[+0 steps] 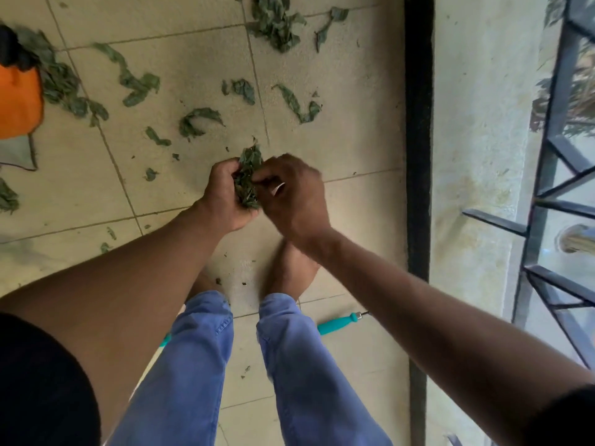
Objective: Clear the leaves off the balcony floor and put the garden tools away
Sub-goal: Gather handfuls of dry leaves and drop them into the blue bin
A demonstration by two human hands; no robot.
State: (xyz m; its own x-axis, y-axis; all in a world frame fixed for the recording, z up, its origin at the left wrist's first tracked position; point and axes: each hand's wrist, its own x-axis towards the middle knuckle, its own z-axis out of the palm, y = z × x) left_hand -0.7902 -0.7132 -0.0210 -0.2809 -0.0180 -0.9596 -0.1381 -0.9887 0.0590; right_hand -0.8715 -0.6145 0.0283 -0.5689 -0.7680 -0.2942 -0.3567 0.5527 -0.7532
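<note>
My left hand [223, 196] grips a bunch of wilted green leaves [247, 175] above the tiled floor. My right hand [291, 191] is curled against the same bunch, its fingers pinching into the leaves. Several loose leaves [138, 83] lie scattered on the beige tiles ahead, with a bigger pile [277, 22] at the top. A garden tool with a teal handle [338, 322] lies on the floor by my right foot, partly hidden by my right arm and leg.
An orange object [19, 104] sits at the left edge with leaves beside it. A dark floor strip [418, 123] borders a low pale wall [476, 123] on the right. A black metal railing [553, 175] stands beyond it. My bare feet and blue trousers are below.
</note>
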